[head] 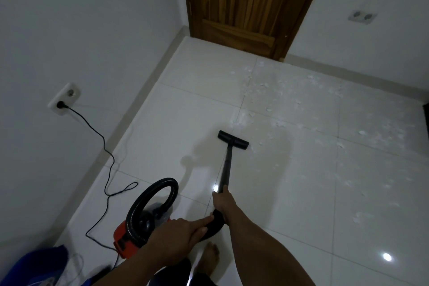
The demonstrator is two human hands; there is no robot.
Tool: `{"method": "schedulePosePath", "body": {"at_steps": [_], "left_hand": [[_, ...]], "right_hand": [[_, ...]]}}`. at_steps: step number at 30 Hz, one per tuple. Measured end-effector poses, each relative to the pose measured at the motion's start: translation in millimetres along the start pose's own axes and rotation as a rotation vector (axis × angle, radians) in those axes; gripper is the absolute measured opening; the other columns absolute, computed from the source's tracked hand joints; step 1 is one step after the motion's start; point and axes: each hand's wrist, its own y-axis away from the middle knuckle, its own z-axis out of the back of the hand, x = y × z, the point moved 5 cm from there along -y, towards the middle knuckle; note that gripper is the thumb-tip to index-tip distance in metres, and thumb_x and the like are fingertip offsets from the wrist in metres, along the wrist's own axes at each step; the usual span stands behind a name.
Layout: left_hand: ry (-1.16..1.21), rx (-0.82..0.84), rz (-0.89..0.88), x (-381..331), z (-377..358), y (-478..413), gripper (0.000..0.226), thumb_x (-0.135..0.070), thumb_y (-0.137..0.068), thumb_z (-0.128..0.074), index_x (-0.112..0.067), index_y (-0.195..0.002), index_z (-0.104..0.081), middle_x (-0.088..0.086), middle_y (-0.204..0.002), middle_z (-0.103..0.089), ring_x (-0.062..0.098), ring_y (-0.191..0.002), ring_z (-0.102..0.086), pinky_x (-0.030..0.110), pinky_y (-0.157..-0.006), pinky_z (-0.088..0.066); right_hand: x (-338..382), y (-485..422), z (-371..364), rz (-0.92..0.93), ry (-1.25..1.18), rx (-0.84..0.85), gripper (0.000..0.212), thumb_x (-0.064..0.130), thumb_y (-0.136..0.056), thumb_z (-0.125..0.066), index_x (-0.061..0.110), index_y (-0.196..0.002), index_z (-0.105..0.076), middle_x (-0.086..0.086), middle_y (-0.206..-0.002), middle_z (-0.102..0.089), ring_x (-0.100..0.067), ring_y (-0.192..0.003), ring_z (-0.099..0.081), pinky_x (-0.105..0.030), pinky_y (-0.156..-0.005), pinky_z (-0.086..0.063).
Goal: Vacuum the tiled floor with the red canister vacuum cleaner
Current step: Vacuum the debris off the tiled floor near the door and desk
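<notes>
Two hands show in the head view: your right hand grips the wand, your left hand clasps the hose behind it. The wand points forward; debris lies beyond the floor head, rightward, with the red canister at your left.

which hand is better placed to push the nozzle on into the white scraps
Right. The right hand grips the wand itself, in line with the floor nozzle, which sits at the edge of the white scraps. The left hand only holds the hose bend further back.
</notes>
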Motion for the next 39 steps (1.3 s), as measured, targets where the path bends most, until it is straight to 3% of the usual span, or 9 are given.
{"method": "schedulePosePath", "body": {"at_steps": [4,7,12,15,19,22,26,34,39], "left_hand": [[-0.005,0.016,-0.026,-1,15,-14,0.05,-0.083,-0.079,0.008,-0.083,-0.128,0.0,-0.003,-0.099,-0.065,0.012,-0.086,-0.065,0.033,-0.08,-0.053],[-0.059,0.01,-0.039,-7,33,-23,0.059,-0.078,-0.08,0.006,-0.076,-0.138,-0.005,0.012,-0.118,-0.063,0.023,-0.102,-0.066,0.037,-0.089,-0.051],[-0.042,0.01,-0.052,7,55,-53,0.064,-0.083,-0.073,0.01,-0.079,-0.135,-0.004,0.01,-0.142,-0.055,0.024,-0.121,-0.06,0.038,-0.098,-0.048],[-0.023,0.008,-0.075,19,70,-76,0.062,-0.086,-0.071,0.012,-0.081,-0.131,-0.003,0.008,-0.123,-0.067,0.021,-0.106,-0.066,0.036,-0.093,-0.052],[-0.027,0.042,-0.048,35,95,-97,0.073,-0.083,-0.072,0.01,-0.07,-0.141,-0.011,0.005,-0.095,-0.069,0.017,-0.083,-0.068,0.035,-0.081,-0.056],[-0.038,0.074,-0.062,48,113,-113,0.065,-0.081,-0.075,0.008,-0.072,-0.137,-0.007,0.005,-0.094,-0.07,0.017,-0.08,-0.067,0.034,-0.079,-0.056],[-0.07,0.087,-0.028,64,124,-130,0.048,-0.062,-0.101,-0.015,-0.059,-0.148,-0.018,0.001,-0.09,-0.069,0.014,-0.076,-0.068,0.033,-0.077,-0.058],[0.034,0.118,-0.043,73,136,-157,0.057,-0.083,-0.083,0.0,-0.075,-0.137,-0.016,-0.005,-0.085,-0.071,0.008,-0.07,-0.068,0.032,-0.075,-0.059],[0.058,0.118,-0.079,60,147,-185,0.036,-0.085,-0.08,0.002,-0.089,-0.115,-0.009,-0.004,-0.103,-0.074,0.011,-0.086,-0.07,0.034,-0.082,-0.058]], "right_hand": [[17,-4,8,-0.016,0.052,-0.01,0.066,0.021,-0.101,-0.038,0.023,-0.157,-0.002,-0.018,-0.145,-0.043,-0.03,-0.117,-0.055,-0.031,-0.082,-0.047],[33,-6,15,-0.015,0.088,-0.023,0.068,0.019,-0.1,-0.039,0.022,-0.157,-0.002,-0.018,-0.144,-0.044,-0.031,-0.118,-0.054,-0.03,-0.079,-0.044],[63,-21,26,-0.014,0.148,-0.041,0.07,0.018,-0.098,-0.039,0.019,-0.157,-0.002,-0.017,-0.148,-0.041,-0.032,-0.126,-0.05,-0.032,-0.096,-0.044],[85,-33,34,-0.03,0.155,-0.043,0.07,0.018,-0.1,-0.041,0.018,-0.157,-0.001,-0.016,-0.148,-0.041,-0.03,-0.124,-0.051,-0.028,-0.089,-0.044],[117,-45,37,-0.044,0.152,-0.055,0.071,0.018,-0.1,-0.042,0.017,-0.157,0.001,-0.016,-0.147,-0.042,-0.03,-0.125,-0.051,-0.031,-0.095,-0.045],[137,-58,34,-0.046,0.125,-0.07,0.073,0.014,-0.099,-0.042,0.018,-0.157,0.002,-0.018,-0.143,-0.045,-0.03,-0.12,-0.054,-0.03,-0.086,-0.047],[154,-65,35,-0.046,0.088,-0.126,0.071,0.015,-0.097,-0.043,0.019,-0.157,-0.004,-0.018,-0.14,-0.047,-0.031,-0.115,-0.056,-0.027,-0.073,-0.043],[169,-72,55,-0.059,-0.007,-0.19,0.072,0.012,-0.095,-0.043,0.019,-0.157,-0.006,-0.019,-0.131,-0.053,-0.021,-0.083,-0.052,-0.023,-0.051,-0.041],[185,-79,80,-0.072,0.017,-0.182,0.072,0.013,-0.096,-0.043,0.018,-0.157,-0.005,-0.014,-0.141,-0.048,-0.027,-0.107,-0.057,-0.023,-0.066,-0.044]]}}
